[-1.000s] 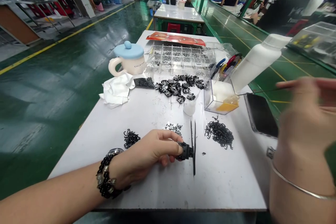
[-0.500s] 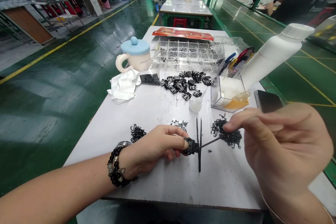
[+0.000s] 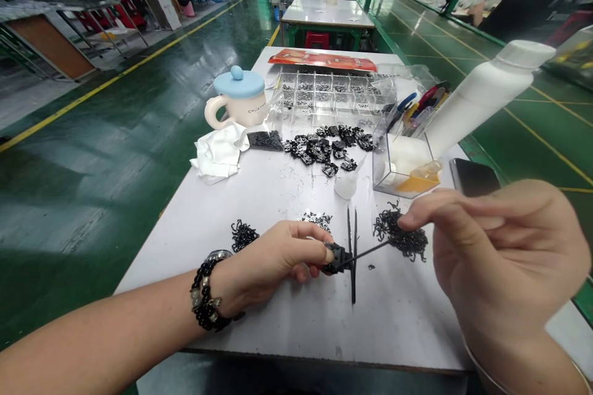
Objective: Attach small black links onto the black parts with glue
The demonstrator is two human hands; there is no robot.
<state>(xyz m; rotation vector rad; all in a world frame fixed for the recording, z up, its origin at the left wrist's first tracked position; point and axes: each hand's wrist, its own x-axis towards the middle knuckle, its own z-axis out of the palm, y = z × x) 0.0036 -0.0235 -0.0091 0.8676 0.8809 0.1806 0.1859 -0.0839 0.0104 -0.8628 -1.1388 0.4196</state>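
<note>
My left hand point(image 3: 282, 252) pinches a small black block-like part point(image 3: 337, 258) just above the white table. A thin dark rod point(image 3: 374, 250) runs from the closed fingers of my right hand point(image 3: 509, 253) to that part, its tip at the part's right side. Whether the rod has a handle is hidden by my fingers. Black tweezers point(image 3: 354, 284) lie upright in view under the rod, tips pointing away. Beyond my right fingertips is a pile of small black hooked pieces point(image 3: 407, 241). A similar heap point(image 3: 243, 236) and small silvery pieces point(image 3: 317, 219) lie behind my left hand.
Several black assemblies point(image 3: 319, 149) lie mid-table before a clear compartment tray point(image 3: 333, 97). A blue-lidded mug point(image 3: 245, 105), crumpled tissue point(image 3: 217, 153), small white dropper bottle point(image 3: 346, 186), clear tool box point(image 3: 405, 182), white bottle point(image 3: 486, 95) and phone point(image 3: 473, 178) surround them.
Both hands hold nearly the same pose, and the rod's tip stays at the black part. The view has shifted very slightly.
</note>
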